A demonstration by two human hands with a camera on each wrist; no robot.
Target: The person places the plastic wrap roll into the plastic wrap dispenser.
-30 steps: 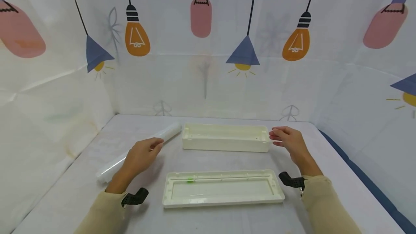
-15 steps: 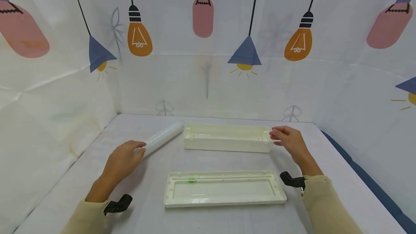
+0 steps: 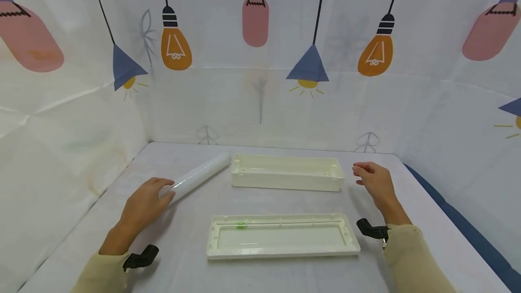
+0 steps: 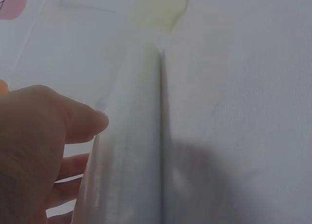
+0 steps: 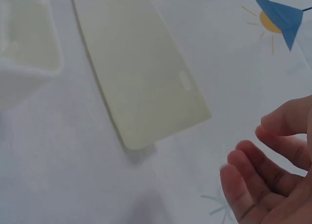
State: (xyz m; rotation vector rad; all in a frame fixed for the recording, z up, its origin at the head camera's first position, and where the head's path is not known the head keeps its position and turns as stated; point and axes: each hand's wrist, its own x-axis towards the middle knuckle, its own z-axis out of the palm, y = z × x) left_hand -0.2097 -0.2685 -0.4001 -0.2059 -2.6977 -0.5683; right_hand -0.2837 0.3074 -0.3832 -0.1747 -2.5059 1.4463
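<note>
A staged recording booth, not a lived-in room. Thin white fabric backdrop (image 3: 260, 103) closes me in on three sides, creased, printed with cartoon hanging lamps: orange bulbs (image 3: 176, 49), pink bulbs (image 3: 255, 19), blue cone shades (image 3: 307, 64). My bench (image 3: 285, 275) wears a plain white cloth. Black camera mounts (image 3: 140, 257) are strapped at both my wrists over beige sleeves (image 3: 411, 257). No household or shop fittings anywhere in view.

My head view looks forward and down over the worktop (image 3: 285, 279); each wrist view sits close, and the right shares the deep tray (image 3: 286, 173) (image 5: 141, 83).
</note>
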